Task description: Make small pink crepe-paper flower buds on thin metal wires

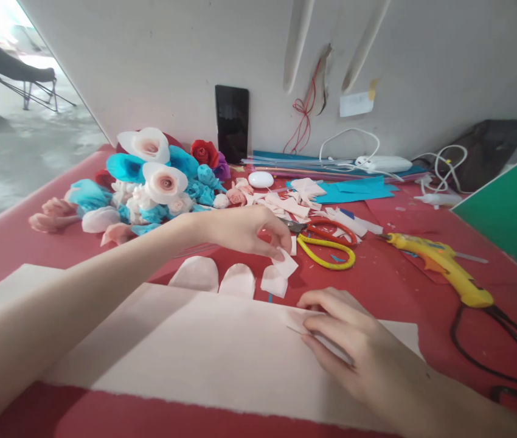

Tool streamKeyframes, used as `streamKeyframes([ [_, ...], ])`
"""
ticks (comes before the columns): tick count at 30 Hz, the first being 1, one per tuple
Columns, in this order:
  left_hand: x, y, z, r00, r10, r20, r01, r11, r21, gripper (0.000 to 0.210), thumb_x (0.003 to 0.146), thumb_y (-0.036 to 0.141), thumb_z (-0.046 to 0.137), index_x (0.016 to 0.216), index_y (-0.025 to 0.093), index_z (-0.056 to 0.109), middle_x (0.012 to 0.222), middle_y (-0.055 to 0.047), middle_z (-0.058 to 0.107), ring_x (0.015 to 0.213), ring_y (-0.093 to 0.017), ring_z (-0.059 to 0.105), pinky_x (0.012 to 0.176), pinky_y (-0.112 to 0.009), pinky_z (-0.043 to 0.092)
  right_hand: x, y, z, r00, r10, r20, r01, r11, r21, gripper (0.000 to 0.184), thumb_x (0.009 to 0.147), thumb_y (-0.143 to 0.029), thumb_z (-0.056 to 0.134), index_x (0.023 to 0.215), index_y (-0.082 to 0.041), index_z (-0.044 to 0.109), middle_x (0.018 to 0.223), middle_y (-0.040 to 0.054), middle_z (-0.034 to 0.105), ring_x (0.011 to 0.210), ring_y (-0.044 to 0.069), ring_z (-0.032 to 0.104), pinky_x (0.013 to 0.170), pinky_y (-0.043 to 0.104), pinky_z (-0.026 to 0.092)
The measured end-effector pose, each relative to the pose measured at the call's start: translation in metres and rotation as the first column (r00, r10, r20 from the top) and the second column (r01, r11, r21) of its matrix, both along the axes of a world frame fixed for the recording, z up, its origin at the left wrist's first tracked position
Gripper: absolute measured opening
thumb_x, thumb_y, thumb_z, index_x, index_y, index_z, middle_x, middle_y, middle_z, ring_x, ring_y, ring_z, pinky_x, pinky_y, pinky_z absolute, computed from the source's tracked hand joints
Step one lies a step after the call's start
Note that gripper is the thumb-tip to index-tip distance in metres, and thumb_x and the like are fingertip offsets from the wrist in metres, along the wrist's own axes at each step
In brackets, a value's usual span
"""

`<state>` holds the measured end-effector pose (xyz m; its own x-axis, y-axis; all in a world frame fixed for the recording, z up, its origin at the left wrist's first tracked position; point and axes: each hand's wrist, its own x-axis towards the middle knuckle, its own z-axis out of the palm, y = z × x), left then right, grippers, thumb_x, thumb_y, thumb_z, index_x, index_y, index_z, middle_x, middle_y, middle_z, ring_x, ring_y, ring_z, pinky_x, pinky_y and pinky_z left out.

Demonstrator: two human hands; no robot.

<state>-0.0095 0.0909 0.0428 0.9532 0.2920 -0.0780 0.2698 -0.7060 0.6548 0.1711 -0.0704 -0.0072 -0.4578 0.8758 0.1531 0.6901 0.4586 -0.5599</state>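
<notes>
A large pale pink sheet of crepe paper (185, 347) lies across the front of the red table. Above its back edge, my left hand (258, 234) pinches a small pale paper piece (287, 263). Another pale cut piece (274, 281) lies just under it. Two rounded petal shapes (236, 281) rest to the left, partly covered by the sheet. My right hand (350, 340) is on the sheet's right part, its fingers closed around a thin pale piece of paper (297, 321), mostly hidden by them. Scissors (326, 250) with red and yellow handles lie beyond my left hand.
Paper flowers (162, 182) in white, blue and pink pile up at the back left. A phone (232, 125) leans on the wall. Paper scraps (295, 204) and blue paper (350, 190) lie behind the scissors. A yellow glue gun (441, 267) with a black cable lies right.
</notes>
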Motion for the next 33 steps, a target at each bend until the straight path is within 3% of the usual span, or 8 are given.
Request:
streamKeyframes([
  [6, -0.001, -0.001, 0.000, 0.992, -0.022, -0.120, 0.018, 0.999, -0.028, 0.013, 0.078, 0.016, 0.055, 0.084, 0.013, 0.066, 0.081, -0.003, 0.069, 0.075, -0.013, 0.062, 0.064, -0.018, 0.042, 0.000, 0.001, 0.002, 0.999, 0.019, -0.030, -0.020, 1.000, -0.004, 0.012, 0.088, -0.011, 0.044, 0.082, -0.016, 0.053, 0.092, 0.0014, 0.050, 0.086, 0.014, 0.046, 0.074, 0.030, 0.040],
  [13, -0.001, 0.001, -0.001, 0.990, -0.011, -0.143, 0.006, 0.999, -0.035, 0.015, 0.080, 0.018, 0.053, 0.088, 0.013, 0.065, 0.086, -0.004, 0.069, 0.081, -0.014, 0.063, 0.067, -0.018, 0.041, -0.001, 0.000, 0.005, 0.997, 0.031, -0.069, -0.030, 0.999, 0.016, 0.012, 0.087, -0.009, 0.045, 0.081, -0.016, 0.053, 0.089, 0.0005, 0.052, 0.085, 0.013, 0.046, 0.074, 0.028, 0.039],
  [21, -0.001, -0.002, 0.001, 0.991, -0.025, -0.132, 0.014, 0.996, -0.084, 0.012, 0.079, 0.018, 0.054, 0.085, 0.015, 0.064, 0.082, -0.002, 0.068, 0.077, -0.013, 0.062, 0.065, -0.017, 0.042, 0.003, 0.010, 0.007, 0.995, 0.047, -0.094, -0.029, 0.983, 0.182, 0.012, 0.086, -0.010, 0.048, 0.083, -0.016, 0.057, 0.093, 0.0035, 0.055, 0.085, 0.013, 0.051, 0.074, 0.026, 0.043],
  [26, -0.001, -0.001, 0.003, 0.993, 0.013, -0.120, -0.024, 0.996, -0.087, 0.015, 0.082, 0.021, 0.050, 0.088, 0.015, 0.062, 0.088, -0.003, 0.066, 0.081, -0.014, 0.060, 0.070, -0.020, 0.042, 0.006, 0.017, 0.008, 0.998, -0.013, -0.059, 0.027, 0.968, 0.249, 0.011, 0.085, -0.011, 0.050, 0.082, -0.016, 0.059, 0.103, 0.0057, 0.056, 0.097, 0.016, 0.052, 0.081, 0.030, 0.044],
  [33, 0.000, -0.002, 0.004, 0.976, 0.083, -0.199, -0.097, 0.993, -0.060, 0.018, 0.082, 0.025, 0.049, 0.089, 0.013, 0.060, 0.089, -0.005, 0.064, 0.079, -0.016, 0.058, 0.065, -0.023, 0.040, -0.003, 0.005, 0.016, 0.985, 0.170, 0.011, -0.169, 0.966, 0.198, 0.020, 0.085, -0.012, 0.048, 0.099, -0.015, 0.063, 0.103, 0.0041, 0.064, 0.099, 0.016, 0.057, 0.094, 0.033, 0.044],
])
